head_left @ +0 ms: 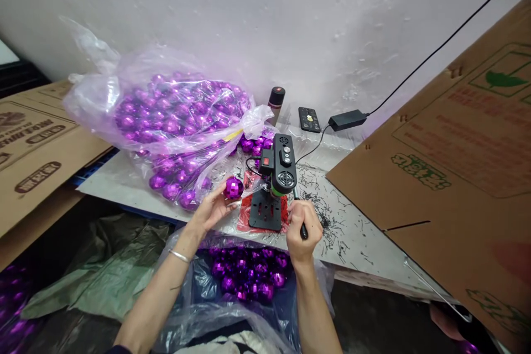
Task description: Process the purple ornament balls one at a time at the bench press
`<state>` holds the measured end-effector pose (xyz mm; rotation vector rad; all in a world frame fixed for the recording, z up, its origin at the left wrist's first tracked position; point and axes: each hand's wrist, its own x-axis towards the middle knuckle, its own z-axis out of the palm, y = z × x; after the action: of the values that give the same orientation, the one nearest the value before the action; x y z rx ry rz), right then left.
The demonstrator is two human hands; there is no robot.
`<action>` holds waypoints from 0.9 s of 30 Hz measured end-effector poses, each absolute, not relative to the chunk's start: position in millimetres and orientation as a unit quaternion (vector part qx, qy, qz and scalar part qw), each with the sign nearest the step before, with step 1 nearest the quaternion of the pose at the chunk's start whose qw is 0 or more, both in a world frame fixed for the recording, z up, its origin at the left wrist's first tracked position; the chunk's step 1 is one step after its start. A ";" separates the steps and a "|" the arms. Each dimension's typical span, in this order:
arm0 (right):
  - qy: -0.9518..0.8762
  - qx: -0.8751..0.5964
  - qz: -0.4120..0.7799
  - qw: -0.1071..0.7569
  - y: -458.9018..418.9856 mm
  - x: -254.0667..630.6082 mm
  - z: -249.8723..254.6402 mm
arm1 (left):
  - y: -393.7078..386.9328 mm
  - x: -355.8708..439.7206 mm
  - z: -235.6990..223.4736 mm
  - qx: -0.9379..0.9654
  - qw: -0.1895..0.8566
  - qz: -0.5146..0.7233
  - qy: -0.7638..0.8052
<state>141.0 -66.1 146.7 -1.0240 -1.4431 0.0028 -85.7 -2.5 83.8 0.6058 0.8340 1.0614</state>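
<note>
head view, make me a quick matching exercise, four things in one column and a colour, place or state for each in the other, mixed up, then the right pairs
Things
1. left hand
2. right hand
3. bracelet
4. red sheet

Matches
A. silver, around a wrist
B. closed around a black handle
C. spread beneath a black base plate
D. holding a purple ball

Right pairs: 1-D, 2-B, 3-A, 4-C

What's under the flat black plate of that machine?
A red sheet peeks out on both sides of the black plate. What's directly beneath is covered and can't be seen.
</note>
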 end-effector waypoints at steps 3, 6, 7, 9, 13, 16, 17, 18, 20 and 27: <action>-0.634 -0.447 0.002 0.631 -66.4 141.1 147.6 | -14.4 -70.0 76.9 0.269 0.754 0.462 0.381; -0.638 -0.445 -0.003 0.629 -66.7 141.3 148.5 | -20.4 -54.6 68.7 0.268 0.737 0.462 0.413; -0.639 -0.444 -0.005 0.628 -66.8 141.4 148.7 | -20.9 -50.4 65.6 0.270 0.726 0.466 0.429; -0.642 -0.443 -0.007 0.626 -67.1 141.8 149.3 | -19.8 -43.7 59.2 0.282 0.693 0.476 0.462; -0.648 -0.447 -0.004 0.617 -67.9 142.7 149.7 | -13.0 -34.2 46.5 0.366 0.587 0.506 0.516; -0.648 -0.453 0.003 0.612 -68.4 143.8 148.8 | -10.7 -27.2 38.7 0.468 0.533 0.483 0.513; -0.648 -0.454 0.005 0.611 -68.6 144.1 148.4 | -11.0 -24.8 36.8 0.502 0.518 0.470 0.509; -0.649 -0.455 0.006 0.610 -68.6 144.4 148.0 | -11.7 -22.5 35.2 0.533 0.499 0.457 0.507; -0.652 -0.455 0.008 0.607 -68.8 145.0 147.3 | -13.4 -18.2 33.1 0.592 0.447 0.434 0.512; -0.652 -0.454 0.002 0.607 -69.3 144.8 147.1 | -8.6 -6.9 31.2 0.718 0.291 0.375 0.509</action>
<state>144.8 -69.3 147.1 -1.0484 -1.5080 0.0056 -6.9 -8.6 31.2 1.9129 1.3583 1.0001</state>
